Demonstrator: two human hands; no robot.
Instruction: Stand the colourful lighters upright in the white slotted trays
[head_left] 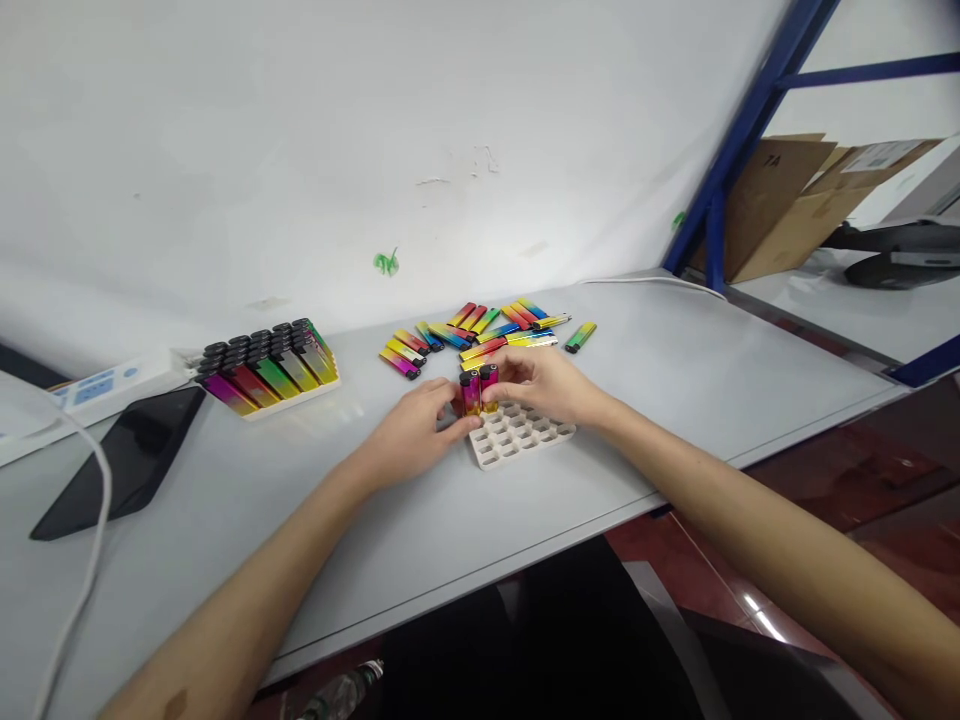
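A white tray with rows of slots lies on the table in front of me. Two upright lighters with black tops stand side by side at its far left corner. My right hand pinches the right one, a magenta-and-yellow lighter, between thumb and fingers. Around the left magenta-and-yellow lighter my left hand is closed, its thumb low by the tray's edge. Whether the lighters' lower ends sit fully in slots is hidden. Just behind my hands lie several loose multicoloured lighters.
At the left stands another tray filled with upright lighters. A dark flat device, a white power strip and a white cable lie further left. Behind is a white wall; cardboard boxes and a blue frame are at right.
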